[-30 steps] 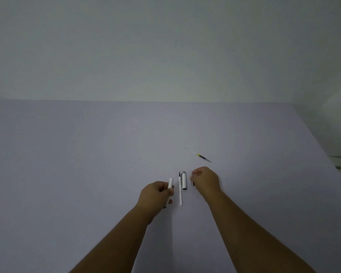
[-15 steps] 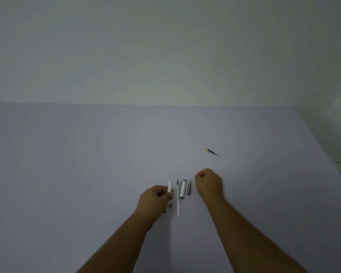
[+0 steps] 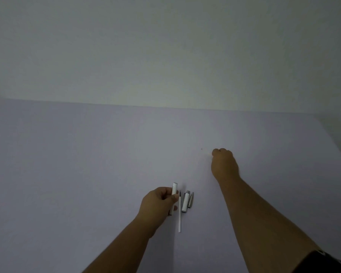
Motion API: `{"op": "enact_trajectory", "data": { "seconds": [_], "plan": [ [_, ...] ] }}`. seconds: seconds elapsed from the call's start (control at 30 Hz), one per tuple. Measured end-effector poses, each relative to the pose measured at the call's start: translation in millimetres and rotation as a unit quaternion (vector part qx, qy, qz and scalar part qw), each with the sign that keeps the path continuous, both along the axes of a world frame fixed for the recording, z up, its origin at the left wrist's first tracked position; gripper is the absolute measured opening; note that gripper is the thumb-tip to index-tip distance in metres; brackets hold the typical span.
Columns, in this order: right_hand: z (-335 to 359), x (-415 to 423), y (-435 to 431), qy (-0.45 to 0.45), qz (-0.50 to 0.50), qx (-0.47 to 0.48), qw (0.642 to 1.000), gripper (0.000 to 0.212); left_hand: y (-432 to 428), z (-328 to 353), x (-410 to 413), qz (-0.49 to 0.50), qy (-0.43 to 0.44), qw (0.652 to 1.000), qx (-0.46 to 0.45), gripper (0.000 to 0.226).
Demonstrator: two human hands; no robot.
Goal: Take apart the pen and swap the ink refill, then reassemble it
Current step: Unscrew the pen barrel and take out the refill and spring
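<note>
My left hand (image 3: 158, 203) is shut on the white pen barrel (image 3: 174, 189), which stands up out of my fist just above the table. Beside it on the table lie a thin white ink refill (image 3: 179, 215), a white and grey pen cap (image 3: 185, 202) and a small dark grip piece (image 3: 191, 200), all side by side. My right hand (image 3: 223, 164) is stretched forward onto the table, fingers curled down. It covers the spot where the yellow-marked spare refill lay, and that refill is hidden from me.
The pale lilac table (image 3: 87, 174) runs back to a plain wall, and its right edge (image 3: 331, 134) slants down at the far right. A dark sleeve cuff (image 3: 325, 261) shows at the bottom right.
My right hand has left the parts by the cap and reached forward and right onto the spare refill's spot. My left hand still holds the barrel. The view has tilted upward.
</note>
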State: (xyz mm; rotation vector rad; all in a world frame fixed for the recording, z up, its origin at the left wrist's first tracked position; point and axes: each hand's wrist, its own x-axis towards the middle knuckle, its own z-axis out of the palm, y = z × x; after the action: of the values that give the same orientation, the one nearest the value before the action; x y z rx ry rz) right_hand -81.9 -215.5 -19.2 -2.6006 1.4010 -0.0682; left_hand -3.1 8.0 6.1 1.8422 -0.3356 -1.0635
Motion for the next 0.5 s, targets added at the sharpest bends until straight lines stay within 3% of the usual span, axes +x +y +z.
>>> {"op": "enact_trajectory", "data": {
  "seconds": [0.1,0.27,0.5],
  "plan": [
    [-2.3,-3.3,7.5,-0.030,0.025,-0.006,0.999,0.032,-6.5,-0.3,-2.0,-0.004,-0.005,1.000,0.008,0.008],
    [-9.1,-22.2,24.8,-0.105,0.095,-0.035,0.989,0.023,-10.9,0.3,-5.1,-0.007,-0.019,1.000,0.020,0.010],
    [-15.3,-49.6,45.1,-0.134,0.141,0.045,0.980,0.019,-3.8,-0.3,-6.4,0.001,-0.030,0.999,0.031,0.012]
  ]
}}
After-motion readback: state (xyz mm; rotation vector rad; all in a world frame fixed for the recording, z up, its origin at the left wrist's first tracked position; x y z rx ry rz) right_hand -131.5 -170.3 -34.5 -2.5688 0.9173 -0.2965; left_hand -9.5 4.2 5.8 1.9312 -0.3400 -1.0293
